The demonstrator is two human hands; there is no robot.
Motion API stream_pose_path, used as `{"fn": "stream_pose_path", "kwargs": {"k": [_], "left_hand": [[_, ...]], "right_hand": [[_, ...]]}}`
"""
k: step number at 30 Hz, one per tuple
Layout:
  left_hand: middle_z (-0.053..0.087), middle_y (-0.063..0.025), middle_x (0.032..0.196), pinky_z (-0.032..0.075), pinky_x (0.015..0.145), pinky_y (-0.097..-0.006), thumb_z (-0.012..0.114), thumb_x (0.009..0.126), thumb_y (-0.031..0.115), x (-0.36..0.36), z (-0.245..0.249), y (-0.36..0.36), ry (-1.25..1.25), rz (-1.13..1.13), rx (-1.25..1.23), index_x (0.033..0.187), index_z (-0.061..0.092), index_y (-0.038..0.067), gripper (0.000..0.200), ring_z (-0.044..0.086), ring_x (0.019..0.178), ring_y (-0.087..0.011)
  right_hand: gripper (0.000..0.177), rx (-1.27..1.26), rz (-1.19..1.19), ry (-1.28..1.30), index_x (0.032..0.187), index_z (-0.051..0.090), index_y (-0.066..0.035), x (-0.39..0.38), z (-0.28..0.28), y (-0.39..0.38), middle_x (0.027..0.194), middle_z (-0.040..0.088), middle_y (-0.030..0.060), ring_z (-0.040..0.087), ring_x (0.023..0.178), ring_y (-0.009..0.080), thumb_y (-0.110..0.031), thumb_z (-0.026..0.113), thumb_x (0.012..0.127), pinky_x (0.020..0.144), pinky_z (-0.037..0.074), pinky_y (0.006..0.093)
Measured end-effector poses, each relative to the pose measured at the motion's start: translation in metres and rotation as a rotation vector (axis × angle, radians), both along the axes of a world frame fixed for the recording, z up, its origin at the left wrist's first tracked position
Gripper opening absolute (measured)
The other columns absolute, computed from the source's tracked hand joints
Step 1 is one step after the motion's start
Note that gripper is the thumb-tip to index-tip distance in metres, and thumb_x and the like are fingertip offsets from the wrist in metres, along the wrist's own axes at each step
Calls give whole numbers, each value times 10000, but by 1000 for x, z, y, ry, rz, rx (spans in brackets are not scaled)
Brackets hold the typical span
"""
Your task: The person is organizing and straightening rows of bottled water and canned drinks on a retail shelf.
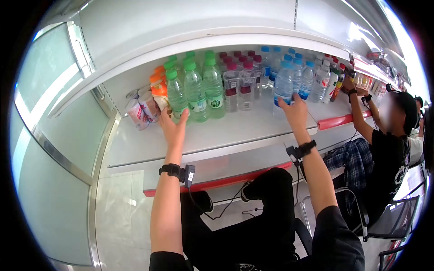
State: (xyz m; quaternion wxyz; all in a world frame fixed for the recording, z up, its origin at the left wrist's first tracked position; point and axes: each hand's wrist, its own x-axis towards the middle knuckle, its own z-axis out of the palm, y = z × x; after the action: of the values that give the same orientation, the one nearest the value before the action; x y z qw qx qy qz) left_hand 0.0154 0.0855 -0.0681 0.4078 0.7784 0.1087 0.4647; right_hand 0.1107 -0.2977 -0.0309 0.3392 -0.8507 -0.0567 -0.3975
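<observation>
My left hand has its thumb and fingers around the lower part of a green plastic bottle with a green cap, at the front left of its group. Orange-capped bottles stand just beside it. My right hand grips the lower part of a clear water bottle with a blue cap and blue label. That bottle stands upright, in front of other blue-capped bottles. My fingertips partly cover both bottles' lower ends.
Cans stand at the shelf's left end. Maroon-capped bottles fill the middle; red-capped bottles are farther right. An upper shelf edge overhangs them. Another person sits at right, hands at the shelf. Cables hang below my wrists.
</observation>
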Motion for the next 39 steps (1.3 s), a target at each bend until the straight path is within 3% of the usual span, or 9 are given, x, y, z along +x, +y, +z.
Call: {"fn": "stream_pose_path", "kwargs": {"k": [7, 9, 13, 15, 21, 28, 30, 34, 39], "left_hand": [[471, -239, 1300, 350, 1058, -461, 771, 816, 445, 3, -3, 4, 23, -22, 1, 1365, 423, -59, 822, 432, 1239, -377], [478, -234, 1281, 353, 1050, -466, 774, 814, 440, 2, -3, 3, 18, -41, -1, 1357, 428, -50, 809, 435, 1228, -378], [483, -226, 1266, 358, 1039, -469, 779, 807, 442, 3, -4, 3, 2, -24, 30, 1350, 432, -42, 806, 442, 1213, -377], [482, -221, 1261, 364, 1029, -472, 784, 801, 443, 4, -5, 4, -6, -1, 65, 1347, 434, -39, 808, 448, 1203, -375], [487, -220, 1258, 365, 1034, -470, 780, 798, 460, 4, -4, 2, 0, 8, 55, 1348, 437, -34, 815, 448, 1215, -380], [485, -221, 1269, 363, 1039, -463, 777, 799, 466, 2, -2, 1, 11, -4, 39, 1346, 440, -39, 817, 446, 1223, -378], [485, -221, 1267, 361, 1040, -461, 773, 805, 464, 1, -1, 1, 12, -10, 28, 1339, 444, -47, 809, 443, 1221, -379], [488, -220, 1257, 357, 1041, -460, 771, 809, 459, 0, -2, 1, -4, -21, 28, 1333, 446, -53, 802, 441, 1217, -378], [485, -229, 1271, 349, 1046, -461, 773, 809, 455, -1, 0, 0, -9, -39, 25, 1339, 444, -55, 806, 433, 1226, -377]], "right_hand": [[518, 51, -17, 183, 981, 616, 67, 60, -1, 42, 822, 710, 176, 704, 613, 298, -400, 748, 801, 594, 547, 399], [490, 145, 37, 171, 1112, 565, 78, 73, -5, 50, 910, 694, 270, 691, 838, 426, -286, 734, 832, 721, 566, 471], [448, 244, 68, 224, 1194, 496, 90, 85, -5, 56, 912, 686, 286, 697, 845, 425, -127, 696, 857, 709, 572, 455], [361, 392, 100, 174, 1128, 487, 76, 92, -7, 60, 919, 682, 267, 727, 739, 344, -48, 676, 847, 646, 575, 406], [447, 224, 3, 152, 1176, 414, 70, 85, -3, 67, 942, 669, 280, 697, 895, 422, -4, 676, 821, 703, 571, 425], [465, 320, 86, 176, 1179, 432, 62, 93, -14, 59, 975, 681, 243, 721, 846, 337, -32, 698, 809, 677, 560, 400], [466, 166, 104, -27, 1173, 477, 40, 74, -15, 48, 947, 685, 191, 714, 768, 280, -75, 728, 798, 666, 549, 392], [528, 277, 299, 73, 1230, 488, -16, 17, -5, 15, 1111, 643, 225, 673, 891, 405, -156, 754, 796, 750, 542, 433], [692, 44, -140, -17, 1238, 456, 21, 15, -20, -11, 1255, 534, 243, 614, 1068, 426, -359, 799, 773, 826, 527, 490]]}}
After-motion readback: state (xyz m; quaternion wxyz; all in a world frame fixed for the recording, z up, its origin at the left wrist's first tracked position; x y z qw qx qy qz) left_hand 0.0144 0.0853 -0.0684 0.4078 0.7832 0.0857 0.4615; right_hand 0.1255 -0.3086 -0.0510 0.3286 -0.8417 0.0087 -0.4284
